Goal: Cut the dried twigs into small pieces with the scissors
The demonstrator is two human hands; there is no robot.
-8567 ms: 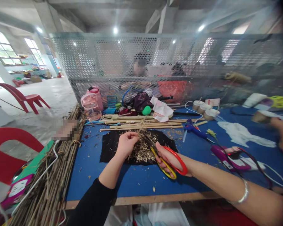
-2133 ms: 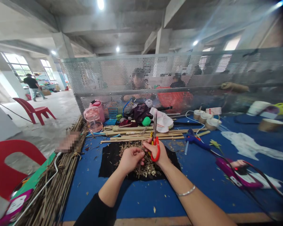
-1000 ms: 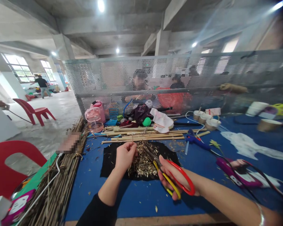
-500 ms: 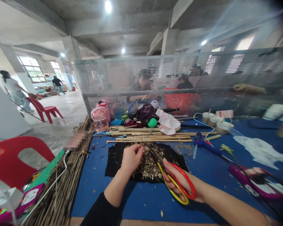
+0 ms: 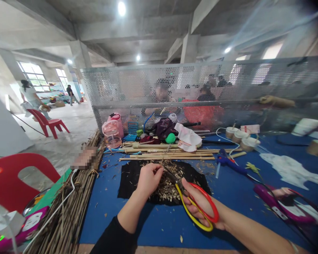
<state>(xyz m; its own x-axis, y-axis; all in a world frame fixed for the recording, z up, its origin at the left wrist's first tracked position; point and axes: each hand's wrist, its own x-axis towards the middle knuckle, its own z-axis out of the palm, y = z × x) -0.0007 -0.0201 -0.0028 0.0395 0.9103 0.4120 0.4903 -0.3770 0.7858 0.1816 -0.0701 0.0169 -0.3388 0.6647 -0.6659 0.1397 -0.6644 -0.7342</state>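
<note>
My left hand is closed in a pinch above the black cloth. A thin twig stands up from its fingertips; the rest of it is hidden by the hand. Wrapped around the handles of a pair of scissors, one red and one yellow, is my right hand. The scissor blades point up and left, their tips close to my left fingertips. Under both hands a heap of small dry brownish cuttings lies on the cloth.
Bamboo sticks lie across the blue table behind the cloth. Bundled twigs line its left side. A blue glue gun and a purple power strip are at right. A perforated metal screen stands behind.
My left fingertips have shifted slightly right, while the scissors have moved slightly left and their handles look a little wider apart. In the background, two people have moved right.
</note>
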